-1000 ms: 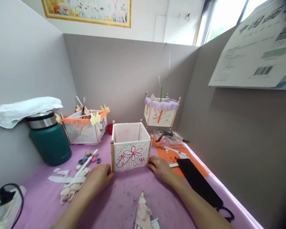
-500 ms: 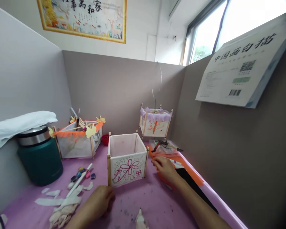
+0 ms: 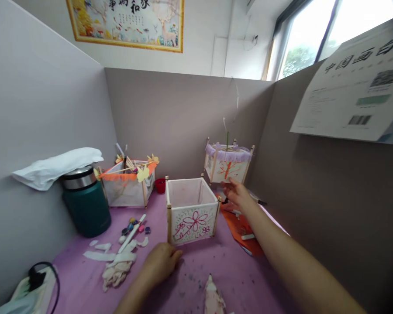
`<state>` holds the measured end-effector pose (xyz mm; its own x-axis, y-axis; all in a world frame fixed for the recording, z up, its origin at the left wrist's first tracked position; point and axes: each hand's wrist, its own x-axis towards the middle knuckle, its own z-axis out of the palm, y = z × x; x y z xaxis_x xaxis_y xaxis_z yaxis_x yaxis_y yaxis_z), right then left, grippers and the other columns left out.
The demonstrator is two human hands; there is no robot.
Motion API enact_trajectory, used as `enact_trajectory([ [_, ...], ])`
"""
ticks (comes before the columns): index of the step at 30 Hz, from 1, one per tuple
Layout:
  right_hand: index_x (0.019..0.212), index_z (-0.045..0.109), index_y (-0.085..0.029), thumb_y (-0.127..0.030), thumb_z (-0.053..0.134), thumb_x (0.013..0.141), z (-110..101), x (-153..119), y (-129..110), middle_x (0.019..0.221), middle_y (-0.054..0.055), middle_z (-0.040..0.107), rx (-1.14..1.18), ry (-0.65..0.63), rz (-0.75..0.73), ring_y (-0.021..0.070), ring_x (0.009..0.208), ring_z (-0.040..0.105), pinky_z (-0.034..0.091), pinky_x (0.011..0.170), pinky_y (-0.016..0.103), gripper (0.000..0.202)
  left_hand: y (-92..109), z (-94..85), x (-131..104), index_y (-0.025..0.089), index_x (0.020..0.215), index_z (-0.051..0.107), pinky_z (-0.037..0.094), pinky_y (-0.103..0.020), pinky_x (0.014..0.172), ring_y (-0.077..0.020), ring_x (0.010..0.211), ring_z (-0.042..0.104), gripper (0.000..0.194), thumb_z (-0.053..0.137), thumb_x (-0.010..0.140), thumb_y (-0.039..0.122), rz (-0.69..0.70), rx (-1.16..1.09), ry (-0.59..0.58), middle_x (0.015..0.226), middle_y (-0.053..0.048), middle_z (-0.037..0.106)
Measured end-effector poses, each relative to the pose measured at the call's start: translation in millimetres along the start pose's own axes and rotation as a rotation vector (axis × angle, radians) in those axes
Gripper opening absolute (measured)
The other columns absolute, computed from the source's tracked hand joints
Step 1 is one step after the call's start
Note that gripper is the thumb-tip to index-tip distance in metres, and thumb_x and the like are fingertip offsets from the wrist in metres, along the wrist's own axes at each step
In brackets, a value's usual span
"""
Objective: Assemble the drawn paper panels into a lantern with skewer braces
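A white square paper lantern (image 3: 194,226) with wooden corner sticks and a pink flower drawing stands upright, its top open. My left hand (image 3: 162,261) rests loosely curled on the table, just in front of its near left corner; I see nothing in it. My right hand (image 3: 237,192) is stretched forward with its fingers apart, just below a second lantern (image 3: 228,169) with lilac fringe and an orange tree drawing. Whether the fingertips touch that lantern is unclear. Dark-handled tools behind this hand are mostly hidden.
At the left stand a green flask (image 3: 87,207) and an orange-trimmed lantern (image 3: 126,194) holding sticks. Paper strips (image 3: 100,256) and small paint pots (image 3: 131,226) lie near them. An orange sheet (image 3: 232,226) lies right, a red cup (image 3: 160,186) behind, and a pointed white bundle (image 3: 213,296) in front.
My right hand has moved forward from beside the pens to the fringed lantern, its fingers now spread more. My left hand stays near the flower lantern's corner. The view has turned slightly left.
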<state>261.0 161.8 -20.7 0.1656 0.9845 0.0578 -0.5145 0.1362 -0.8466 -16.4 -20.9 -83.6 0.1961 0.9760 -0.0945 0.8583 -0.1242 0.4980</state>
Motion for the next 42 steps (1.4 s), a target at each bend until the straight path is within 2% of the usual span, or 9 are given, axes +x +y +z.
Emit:
enact_trajectory([
  [6, 0.084, 0.055, -0.012, -0.024, 0.051, 0.092, -4.8, 8.6, -7.3, 0.065, -0.005, 0.053, 0.228, 0.131, 0.076, 0.0040, 0.047, 0.048, 0.044, 0.044, 0.017, 0.015, 4.4, -6.9, -6.3, 0.018, 0.070, 0.069, 0.034, -0.024, 0.056, -0.0155, 0.061, 0.057, 0.036, 0.038, 0.083, 0.033, 0.068, 0.020, -0.026, 0.066, -0.004, 0.066],
  [12, 0.069, 0.040, -0.018, -0.011, 0.046, 0.092, -24.8, -0.9, -24.7, 0.049, -0.011, 0.038, 0.337, 0.190, 0.078, 0.0007, 0.034, 0.036, 0.041, 0.039, 0.010, 0.024, -1.9, 1.9, -0.9, 0.017, 0.069, 0.067, 0.030, -0.023, 0.055, -0.0151, 0.064, 0.056, 0.030, 0.044, 0.079, 0.033, 0.085, 0.023, -0.021, 0.068, -0.003, 0.066],
  [18, 0.067, 0.038, -0.019, -0.012, 0.043, 0.093, -36.2, -12.0, -34.7, 0.043, -0.011, 0.035, 0.313, 0.163, 0.051, 0.0028, 0.034, 0.038, 0.040, 0.036, 0.010, 0.027, 3.9, 1.2, -0.7, 0.018, 0.063, 0.066, 0.030, -0.025, 0.055, -0.0158, 0.059, 0.057, 0.050, 0.032, 0.088, 0.044, 0.064, 0.068, -0.052, 0.062, -0.003, 0.065],
  [21, 0.067, 0.041, -0.019, -0.011, 0.040, 0.092, -37.8, -13.3, -35.4, 0.045, -0.009, 0.041, 0.245, 0.140, 0.036, 0.0034, 0.038, 0.045, 0.044, 0.040, 0.011, 0.026, 5.5, 0.1, 0.6, 0.018, 0.070, 0.067, 0.036, -0.025, 0.062, -0.0187, 0.070, 0.062, 0.048, 0.030, 0.089, 0.042, 0.055, 0.053, -0.037, 0.074, -0.006, 0.070],
  [25, 0.072, 0.049, -0.018, -0.013, 0.050, 0.087, -43.8, -20.1, -19.5, 0.056, -0.005, 0.056, 0.080, 0.100, 0.028, 0.0058, 0.047, 0.055, 0.048, 0.045, 0.014, 0.016, 2.7, -1.1, 1.4, 0.017, 0.080, 0.066, 0.040, -0.026, 0.073, -0.0206, 0.085, 0.064, 0.040, 0.031, 0.089, 0.036, 0.054, 0.036, 0.004, 0.089, -0.010, 0.071],
  [32, 0.076, 0.063, -0.015, -0.028, 0.069, 0.071, -48.3, -85.4, 55.6, 0.068, 0.001, 0.066, -0.359, -0.133, 0.076, 0.0096, 0.046, 0.053, 0.038, 0.039, 0.019, 0.015, -19.2, -13.0, -0.5, 0.017, 0.072, 0.059, 0.038, -0.023, 0.049, -0.0143, 0.052, 0.061, 0.024, 0.040, 0.079, 0.030, -0.064, -0.176, -0.155, 0.065, -0.002, 0.067],
  [34, 0.081, 0.066, -0.016, -0.028, 0.069, 0.070, -45.8, -104.4, 68.3, 0.075, 0.003, 0.068, -0.469, -0.227, 0.041, 0.0133, 0.056, 0.058, 0.044, 0.050, 0.023, 0.016, -24.1, -17.8, 0.0, 0.017, 0.070, 0.059, 0.037, -0.024, 0.053, -0.0159, 0.058, 0.061, 0.023, 0.045, 0.077, 0.034, -0.107, -0.127, -0.053, 0.065, -0.003, 0.066],
  [37, 0.094, 0.065, -0.018, -0.025, 0.055, 0.080, -42.5, -121.4, 73.8, 0.088, 0.004, 0.068, -0.817, -0.393, -0.188, 0.0188, 0.079, 0.061, 0.046, 0.072, 0.030, 0.019, -23.4, -21.3, 0.0, 0.018, 0.071, 0.060, 0.036, -0.026, 0.060, -0.0187, 0.071, 0.062, 0.025, 0.051, 0.076, 0.040, -0.145, 0.005, 0.135, 0.073, -0.006, 0.068],
  [42, 0.092, 0.058, -0.017, -0.021, 0.044, 0.083, -44.6, -129.9, 73.6, 0.083, 0.006, 0.064, -1.233, -0.514, -0.441, 0.0194, 0.074, 0.060, 0.044, 0.069, 0.031, 0.017, -10.9, -16.9, -3.2, 0.020, 0.088, 0.063, 0.038, -0.029, 0.064, -0.0235, 0.083, 0.065, 0.023, 0.046, 0.082, 0.034, -0.136, 0.179, 0.230, 0.088, -0.009, 0.071],
])
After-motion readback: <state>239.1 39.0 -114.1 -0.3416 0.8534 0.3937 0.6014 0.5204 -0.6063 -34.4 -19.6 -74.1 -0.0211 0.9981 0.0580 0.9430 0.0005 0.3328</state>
